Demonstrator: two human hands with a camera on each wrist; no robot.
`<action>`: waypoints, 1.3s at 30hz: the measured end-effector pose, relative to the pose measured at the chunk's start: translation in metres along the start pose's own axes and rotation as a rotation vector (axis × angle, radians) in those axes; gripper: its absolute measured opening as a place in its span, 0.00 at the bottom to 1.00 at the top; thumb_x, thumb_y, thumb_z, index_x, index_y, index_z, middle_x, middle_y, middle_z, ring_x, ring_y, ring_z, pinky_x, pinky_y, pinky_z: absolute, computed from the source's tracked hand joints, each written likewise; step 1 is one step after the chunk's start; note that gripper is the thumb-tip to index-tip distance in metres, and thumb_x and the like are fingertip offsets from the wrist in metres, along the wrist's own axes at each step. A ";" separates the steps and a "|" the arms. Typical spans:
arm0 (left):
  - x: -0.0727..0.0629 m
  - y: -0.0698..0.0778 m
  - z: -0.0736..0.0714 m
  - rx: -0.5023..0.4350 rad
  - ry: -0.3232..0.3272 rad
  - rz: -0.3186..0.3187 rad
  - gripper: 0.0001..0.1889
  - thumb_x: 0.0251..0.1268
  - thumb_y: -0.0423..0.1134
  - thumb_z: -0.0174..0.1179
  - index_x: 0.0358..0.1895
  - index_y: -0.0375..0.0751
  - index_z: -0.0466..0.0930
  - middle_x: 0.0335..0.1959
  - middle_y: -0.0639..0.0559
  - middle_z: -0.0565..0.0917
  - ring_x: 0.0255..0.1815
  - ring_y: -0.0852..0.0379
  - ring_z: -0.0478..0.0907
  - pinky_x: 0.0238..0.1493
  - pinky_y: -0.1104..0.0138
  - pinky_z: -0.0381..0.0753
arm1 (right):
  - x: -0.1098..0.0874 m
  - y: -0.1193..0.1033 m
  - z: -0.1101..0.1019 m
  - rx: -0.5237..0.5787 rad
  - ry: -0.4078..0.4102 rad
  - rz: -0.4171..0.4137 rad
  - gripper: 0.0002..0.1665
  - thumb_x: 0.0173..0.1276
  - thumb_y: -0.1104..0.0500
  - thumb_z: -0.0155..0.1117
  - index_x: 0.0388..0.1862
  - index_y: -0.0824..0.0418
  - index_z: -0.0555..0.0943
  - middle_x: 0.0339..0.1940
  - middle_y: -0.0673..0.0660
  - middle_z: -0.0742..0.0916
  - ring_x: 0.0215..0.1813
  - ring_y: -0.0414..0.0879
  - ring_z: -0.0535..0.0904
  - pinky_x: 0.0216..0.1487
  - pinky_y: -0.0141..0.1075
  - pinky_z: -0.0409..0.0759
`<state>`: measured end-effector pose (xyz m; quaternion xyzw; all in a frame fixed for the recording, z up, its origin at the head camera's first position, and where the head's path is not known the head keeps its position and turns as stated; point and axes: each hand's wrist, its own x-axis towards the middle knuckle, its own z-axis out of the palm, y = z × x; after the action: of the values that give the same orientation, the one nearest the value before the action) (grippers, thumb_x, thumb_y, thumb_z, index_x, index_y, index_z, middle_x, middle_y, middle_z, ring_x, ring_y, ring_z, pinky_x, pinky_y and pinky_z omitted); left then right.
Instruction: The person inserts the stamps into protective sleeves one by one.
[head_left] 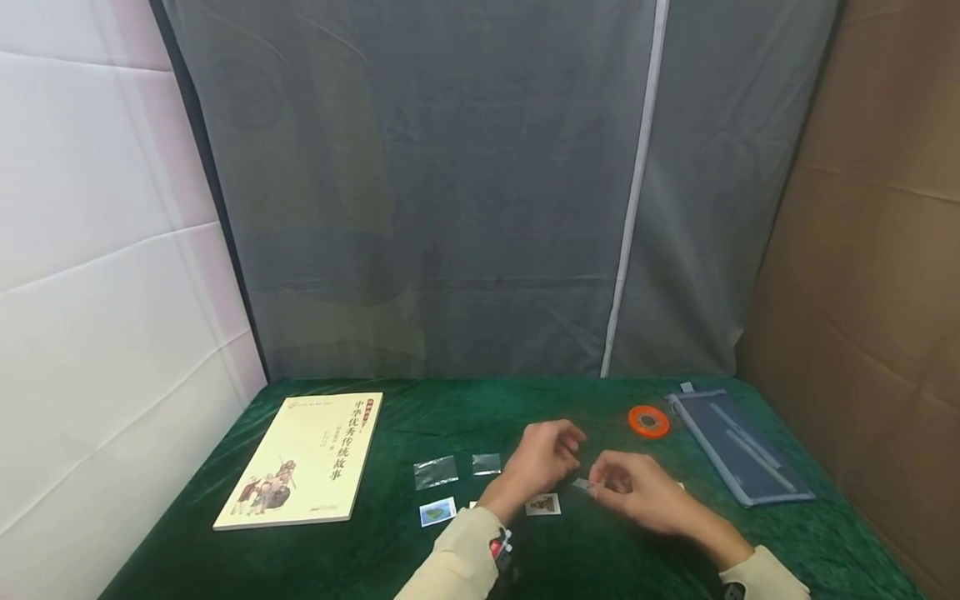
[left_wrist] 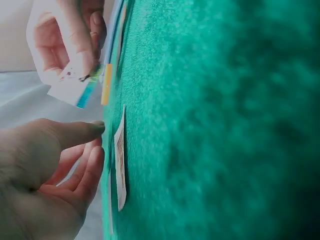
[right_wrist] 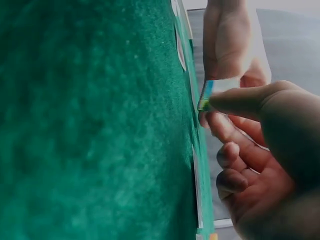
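My right hand (head_left: 637, 492) pinches a small stamp (head_left: 581, 483) between thumb and fingertips, just above the green cloth. In the left wrist view the stamp (left_wrist: 72, 90) shows a white face with a blue-green edge. Left of it my left hand (head_left: 543, 454) hovers with loosely bent fingers, thumb and fingers apart, nothing between them. Below the left hand lies a stamp with a dark picture (head_left: 543, 504). A blue and green stamp (head_left: 437, 512) lies further left. Another stamp (head_left: 472, 503) is mostly hidden behind the left wrist.
Two clear plastic sleeves (head_left: 436, 472) lie behind the blue and green stamp. A cream book (head_left: 303, 462) lies on the left. An orange tape roll (head_left: 648, 422) and a dark zip pouch (head_left: 742, 450) with long thin items inside are at the right. Green cloth (head_left: 401, 417) covers the table.
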<state>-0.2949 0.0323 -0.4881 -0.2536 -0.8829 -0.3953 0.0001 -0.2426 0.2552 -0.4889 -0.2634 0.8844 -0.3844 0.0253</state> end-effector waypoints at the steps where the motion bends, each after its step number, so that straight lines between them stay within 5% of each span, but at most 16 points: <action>1: -0.001 -0.003 -0.001 -0.024 0.006 0.000 0.15 0.67 0.28 0.74 0.53 0.46 0.89 0.42 0.56 0.90 0.39 0.69 0.84 0.42 0.72 0.86 | 0.002 0.000 0.000 0.015 0.013 0.009 0.06 0.77 0.49 0.73 0.45 0.48 0.85 0.29 0.44 0.84 0.28 0.34 0.77 0.30 0.33 0.78; 11: -0.034 -0.018 -0.023 -0.140 0.088 0.026 0.02 0.76 0.42 0.70 0.45 0.55 0.90 0.41 0.62 0.91 0.40 0.70 0.86 0.44 0.70 0.86 | 0.017 -0.008 0.015 0.155 0.178 0.058 0.08 0.80 0.49 0.70 0.49 0.51 0.84 0.34 0.55 0.90 0.30 0.40 0.85 0.27 0.36 0.81; 19: -0.074 -0.017 -0.039 -0.351 0.113 -0.093 0.05 0.75 0.44 0.71 0.45 0.50 0.92 0.39 0.56 0.94 0.40 0.63 0.90 0.41 0.69 0.86 | 0.022 -0.030 0.030 0.473 0.256 0.187 0.15 0.79 0.53 0.71 0.55 0.61 0.82 0.47 0.69 0.91 0.31 0.45 0.85 0.34 0.35 0.83; 26: -0.099 -0.012 -0.042 -0.498 0.128 -0.187 0.07 0.71 0.47 0.75 0.43 0.49 0.92 0.37 0.50 0.96 0.38 0.58 0.92 0.38 0.68 0.88 | 0.013 -0.034 0.038 0.547 0.181 0.238 0.17 0.78 0.50 0.71 0.55 0.61 0.83 0.35 0.59 0.89 0.25 0.39 0.77 0.27 0.31 0.75; 30: -0.102 -0.009 -0.040 -0.524 0.139 -0.197 0.09 0.72 0.47 0.74 0.44 0.47 0.93 0.36 0.49 0.95 0.38 0.56 0.93 0.41 0.67 0.90 | 0.005 -0.028 0.041 0.597 0.164 0.267 0.16 0.78 0.50 0.72 0.49 0.62 0.84 0.25 0.52 0.84 0.22 0.38 0.73 0.22 0.28 0.69; 39: -0.102 -0.018 -0.034 -0.612 0.150 -0.218 0.11 0.72 0.45 0.74 0.45 0.41 0.93 0.37 0.48 0.96 0.39 0.56 0.93 0.41 0.68 0.91 | 0.000 -0.016 0.047 0.648 0.096 0.210 0.18 0.80 0.53 0.69 0.44 0.68 0.81 0.25 0.51 0.84 0.21 0.37 0.71 0.20 0.26 0.67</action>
<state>-0.2210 -0.0475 -0.4975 -0.1162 -0.7425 -0.6576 -0.0533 -0.2237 0.2144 -0.5106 -0.1309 0.7389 -0.6525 0.1054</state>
